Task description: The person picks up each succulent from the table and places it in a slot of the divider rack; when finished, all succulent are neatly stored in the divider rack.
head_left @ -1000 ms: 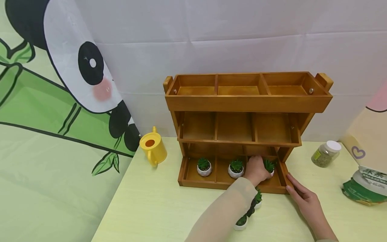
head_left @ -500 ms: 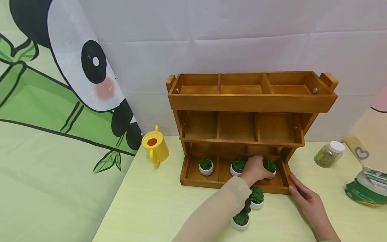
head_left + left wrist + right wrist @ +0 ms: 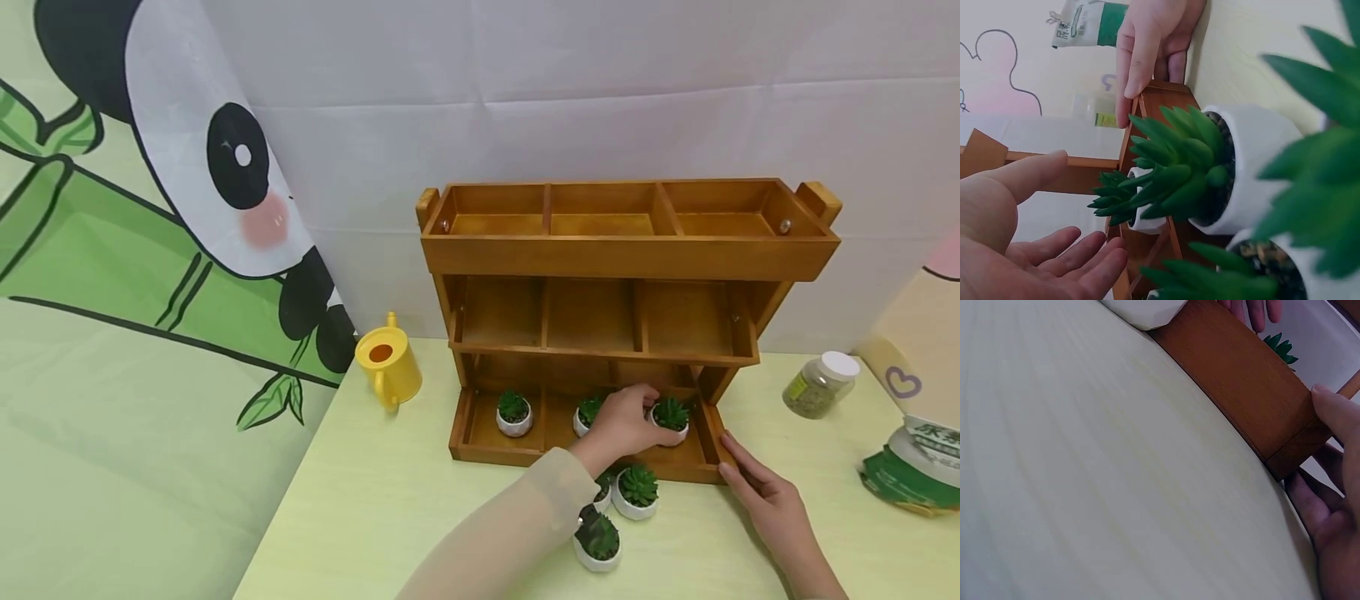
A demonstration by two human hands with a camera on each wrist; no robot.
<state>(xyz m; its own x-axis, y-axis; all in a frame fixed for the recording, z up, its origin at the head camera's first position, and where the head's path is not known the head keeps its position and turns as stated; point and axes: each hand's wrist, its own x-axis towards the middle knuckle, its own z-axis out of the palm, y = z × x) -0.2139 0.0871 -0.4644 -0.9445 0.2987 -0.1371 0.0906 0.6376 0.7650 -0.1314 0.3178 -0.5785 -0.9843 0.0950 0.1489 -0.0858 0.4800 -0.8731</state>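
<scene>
My left hand point(image 3: 621, 423) reaches into the wooden shelf's point(image 3: 630, 257) bottom tier, beside a potted succulent point(image 3: 669, 417) in the right compartment. In the left wrist view its fingers point(image 3: 1094, 259) and thumb are spread, with a gap between them and that small white pot point(image 3: 1147, 215). My right hand point(image 3: 772, 504) rests against the right end of the bottom tier, its fingers lying straight along the side. The right wrist view has its thumb at the wooden corner point(image 3: 1300, 440). Two more succulents, a left one point(image 3: 514, 414) and a middle one point(image 3: 587, 413), stand in that tier.
Several potted succulents point(image 3: 636, 492) stand on the table in front of the shelf, partly behind my left sleeve point(image 3: 510, 525). A yellow watering can point(image 3: 390, 367) is at the left. A lidded jar point(image 3: 819, 386) and a green-and-white bag point(image 3: 915, 467) sit at the right.
My left hand has drawn slightly left from the right-compartment succulent, its fingers opening and showing more of the pot. The left forearm has shifted left, uncovering more front pots. My right hand stays at the shelf.
</scene>
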